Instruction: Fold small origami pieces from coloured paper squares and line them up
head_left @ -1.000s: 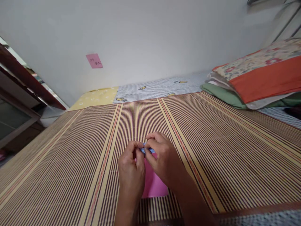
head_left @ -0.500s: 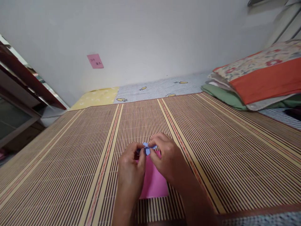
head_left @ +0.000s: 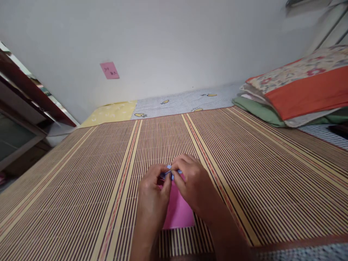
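A small piece of folded blue paper (head_left: 169,168) is pinched between both hands, mostly covered by the fingers. My left hand (head_left: 154,186) closes thumb and forefinger on its left side. My right hand (head_left: 191,177) grips it from the right, with the fingertips of the two hands nearly touching. Under the hands, a bright pink sheet (head_left: 179,210) lies flat on the striped mat (head_left: 108,174); its upper part is hidden by the hands.
Folded bedding with an orange-edged floral piece (head_left: 307,92) is stacked at the right. Behind the mat runs a checked cloth (head_left: 182,101) beside a yellow cloth (head_left: 111,112). A pink note (head_left: 110,70) is stuck on the white wall (head_left: 174,40).
My left hand has shifted slightly right, its thumb closer to my right thumb. Less of the blue paper shows between the fingers. The pink sheet has stayed in place.
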`<act>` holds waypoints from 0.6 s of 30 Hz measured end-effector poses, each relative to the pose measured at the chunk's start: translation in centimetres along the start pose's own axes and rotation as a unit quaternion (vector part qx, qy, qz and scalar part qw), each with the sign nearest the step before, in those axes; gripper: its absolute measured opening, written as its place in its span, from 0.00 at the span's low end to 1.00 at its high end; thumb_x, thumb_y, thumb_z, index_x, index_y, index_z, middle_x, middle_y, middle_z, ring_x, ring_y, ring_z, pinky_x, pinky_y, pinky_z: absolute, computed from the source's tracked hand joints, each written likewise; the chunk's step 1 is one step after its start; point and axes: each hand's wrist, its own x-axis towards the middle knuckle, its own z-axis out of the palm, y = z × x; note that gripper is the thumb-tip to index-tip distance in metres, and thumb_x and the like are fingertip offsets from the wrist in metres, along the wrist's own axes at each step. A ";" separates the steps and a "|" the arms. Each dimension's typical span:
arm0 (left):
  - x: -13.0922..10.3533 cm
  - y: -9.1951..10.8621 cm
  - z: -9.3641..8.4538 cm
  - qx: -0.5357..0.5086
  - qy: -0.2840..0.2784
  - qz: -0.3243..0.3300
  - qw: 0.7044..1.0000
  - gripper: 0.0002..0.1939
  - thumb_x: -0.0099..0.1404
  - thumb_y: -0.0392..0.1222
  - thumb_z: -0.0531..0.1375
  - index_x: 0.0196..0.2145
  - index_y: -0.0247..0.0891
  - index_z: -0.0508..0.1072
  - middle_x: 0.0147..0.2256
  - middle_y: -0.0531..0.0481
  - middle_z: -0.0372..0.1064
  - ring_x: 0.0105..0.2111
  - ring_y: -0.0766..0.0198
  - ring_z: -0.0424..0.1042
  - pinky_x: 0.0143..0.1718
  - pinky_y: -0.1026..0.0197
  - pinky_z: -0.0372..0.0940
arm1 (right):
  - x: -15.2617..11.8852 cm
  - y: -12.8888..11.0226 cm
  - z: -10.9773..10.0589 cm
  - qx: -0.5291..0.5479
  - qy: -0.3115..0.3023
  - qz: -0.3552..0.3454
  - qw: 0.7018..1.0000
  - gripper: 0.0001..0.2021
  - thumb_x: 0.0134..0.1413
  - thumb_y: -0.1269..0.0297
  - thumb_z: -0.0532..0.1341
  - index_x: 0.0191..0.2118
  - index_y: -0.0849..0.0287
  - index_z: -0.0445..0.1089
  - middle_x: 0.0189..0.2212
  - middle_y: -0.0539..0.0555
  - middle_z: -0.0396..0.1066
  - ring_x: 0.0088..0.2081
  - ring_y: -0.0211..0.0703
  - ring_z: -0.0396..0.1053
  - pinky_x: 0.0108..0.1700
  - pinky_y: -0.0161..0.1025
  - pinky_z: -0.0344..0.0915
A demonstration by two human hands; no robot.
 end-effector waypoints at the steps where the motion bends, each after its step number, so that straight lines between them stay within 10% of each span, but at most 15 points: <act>1: 0.0 0.1 0.0 0.006 0.004 0.010 1.000 0.06 0.67 0.31 0.60 0.36 0.40 0.76 0.38 0.48 0.74 0.35 0.61 0.73 0.34 0.60 0.67 | 0.0 0.0 0.0 0.004 0.000 -0.003 1.000 0.09 0.58 0.80 0.57 0.32 0.59 0.66 0.35 0.54 0.71 0.40 0.48 0.67 0.45 0.45 0.64; 8: 0.0 0.7 0.0 0.007 0.070 0.041 0.997 0.07 0.67 0.32 0.61 0.35 0.42 0.77 0.45 0.47 0.73 0.37 0.61 0.74 0.34 0.60 0.68 | -0.1 -0.4 -0.2 0.036 0.055 0.070 0.995 0.08 0.56 0.74 0.59 0.42 0.59 0.67 0.39 0.56 0.73 0.40 0.49 0.71 0.43 0.45 0.66; 18: -0.3 0.6 1.1 0.055 0.071 0.067 0.994 0.07 0.69 0.31 0.58 0.36 0.41 0.73 0.43 0.48 0.72 0.38 0.62 0.73 0.36 0.61 0.67 | -0.1 0.1 0.1 0.018 0.046 0.138 0.989 0.07 0.59 0.73 0.57 0.30 0.58 0.66 0.23 0.49 0.67 0.26 0.41 0.67 0.31 0.40 0.58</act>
